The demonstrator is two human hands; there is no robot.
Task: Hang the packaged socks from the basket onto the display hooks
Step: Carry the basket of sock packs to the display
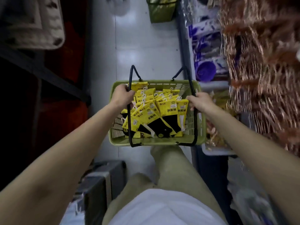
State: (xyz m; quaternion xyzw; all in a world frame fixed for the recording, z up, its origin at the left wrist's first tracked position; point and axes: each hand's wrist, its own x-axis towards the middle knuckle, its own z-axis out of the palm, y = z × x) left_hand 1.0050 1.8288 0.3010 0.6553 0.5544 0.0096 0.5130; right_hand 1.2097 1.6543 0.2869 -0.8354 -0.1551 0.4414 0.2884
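Aisle: pale tiled floor (pixel 138 38) between shop shelving; goods on the right are blurred.
Basket (pixel 152 141): green plastic, held above the floor, just ahead of the person's knee.
Packaged socks (pixel 167 108): yellow-carded packs heaped inside the basket.
Left hand (pixel 123 93): fingers curled round the left handle (pixel 129 122).
Right hand (pixel 198 101): fingers curled round the right handle (pixel 196 125).
Handling: packs look light, flat and slick; likely best pinched at the stiff card top, beside the white hanger tabs (pixel 142 93).
Display hooks: not made out.

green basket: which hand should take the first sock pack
Probably right: right hand sits beside the yellow sock packs, nearer the shelved goods; left hand can hold the green plastic basket.
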